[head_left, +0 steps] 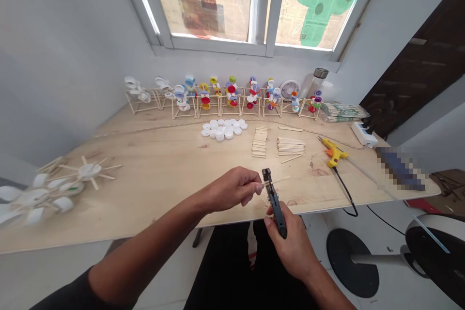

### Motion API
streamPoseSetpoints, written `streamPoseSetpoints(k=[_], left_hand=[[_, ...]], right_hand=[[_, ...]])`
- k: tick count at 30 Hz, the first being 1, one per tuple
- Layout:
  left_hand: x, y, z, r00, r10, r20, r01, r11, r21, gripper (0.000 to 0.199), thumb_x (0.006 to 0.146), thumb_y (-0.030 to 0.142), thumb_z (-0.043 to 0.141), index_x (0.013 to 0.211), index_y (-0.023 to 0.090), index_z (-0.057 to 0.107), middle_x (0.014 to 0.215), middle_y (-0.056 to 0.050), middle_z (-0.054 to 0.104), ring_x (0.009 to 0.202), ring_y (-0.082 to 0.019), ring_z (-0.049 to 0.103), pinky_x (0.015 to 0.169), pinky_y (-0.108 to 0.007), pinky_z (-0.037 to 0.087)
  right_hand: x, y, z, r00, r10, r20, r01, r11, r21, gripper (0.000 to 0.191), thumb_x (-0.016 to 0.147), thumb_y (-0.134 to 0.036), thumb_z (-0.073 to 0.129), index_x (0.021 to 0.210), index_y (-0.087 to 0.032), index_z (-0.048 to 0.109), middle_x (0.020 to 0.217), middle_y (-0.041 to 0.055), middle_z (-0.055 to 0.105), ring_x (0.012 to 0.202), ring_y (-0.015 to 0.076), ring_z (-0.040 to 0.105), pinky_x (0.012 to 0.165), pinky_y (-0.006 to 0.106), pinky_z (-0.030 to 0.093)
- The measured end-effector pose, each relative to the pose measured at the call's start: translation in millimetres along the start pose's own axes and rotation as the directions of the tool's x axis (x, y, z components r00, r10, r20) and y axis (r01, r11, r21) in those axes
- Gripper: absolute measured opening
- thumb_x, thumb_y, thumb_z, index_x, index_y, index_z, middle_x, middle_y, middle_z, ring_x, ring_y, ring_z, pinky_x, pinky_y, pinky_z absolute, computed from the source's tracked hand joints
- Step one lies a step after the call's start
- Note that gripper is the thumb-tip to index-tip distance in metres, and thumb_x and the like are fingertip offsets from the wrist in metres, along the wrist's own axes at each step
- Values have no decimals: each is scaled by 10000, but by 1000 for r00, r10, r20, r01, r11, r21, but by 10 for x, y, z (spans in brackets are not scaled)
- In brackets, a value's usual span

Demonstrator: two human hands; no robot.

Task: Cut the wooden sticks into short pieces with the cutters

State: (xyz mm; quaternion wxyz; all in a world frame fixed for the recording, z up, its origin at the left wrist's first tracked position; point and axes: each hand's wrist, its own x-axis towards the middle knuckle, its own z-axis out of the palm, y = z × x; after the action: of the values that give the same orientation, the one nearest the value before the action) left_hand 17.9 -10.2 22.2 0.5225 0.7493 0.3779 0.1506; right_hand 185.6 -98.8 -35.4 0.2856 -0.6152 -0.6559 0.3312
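- Head view: stick, thin pale wood, straight, no cut visible, held in front of person just above near table edge
- L hand: fingers together, pinched on stick's near end
- R hand: fingers wrapped around and clamped on handles of pliers, black, nose up; jaws seem to close on stick, exact bite hard to tell at this res
- Built so far: row of models along back wall, stick frames w/ colored + white caps; 2 bigger wheel-like models at far L of table, blurred, w/ stick spokes + white parts
- Unused so far: loose white caps mid-table, 2 stick piles just R of caps, bag of sticks at back R
- Nearby: yellow glue gun R of hands, black cord hanging off edge; power strip back R corner
- Also on back of table: small fan, bottle
- Far R item pixelated, can't ID
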Motion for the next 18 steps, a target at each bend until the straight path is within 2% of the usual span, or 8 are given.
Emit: streamPoseSetpoints(k=[6,11,18], left_hand=[[-12,23,-3,999,-16,28,18,998,-66,215,820,294,414,712,150,531,464,59,473,432,-60,388,475,-177,321],[-8,0,18,998,-56,24,58,997,-56,233,831,331,414,742,146,525,479,54,468,437,-65,379,457,-180,317],[-62,12,86,995,1,-97,6,997,73,284,874,376,355,828,163,538,555,33,507,499,-80,459,505,-186,380]], right_hand=[[-8,19,38,1000,-13,-23,12,999,-42,158,842,-339,418,801,-199,479,623,-10,566,555,152,533,549,238,358],[-15,36,61,999,-9,-46,5,996,-84,166,847,-342,411,795,-198,474,635,7,586,577,167,559,553,241,355],[10,37,63,997,-19,-79,10,994,-113,139,841,-322,412,784,-203,456,635,12,600,599,179,582,546,238,338]])
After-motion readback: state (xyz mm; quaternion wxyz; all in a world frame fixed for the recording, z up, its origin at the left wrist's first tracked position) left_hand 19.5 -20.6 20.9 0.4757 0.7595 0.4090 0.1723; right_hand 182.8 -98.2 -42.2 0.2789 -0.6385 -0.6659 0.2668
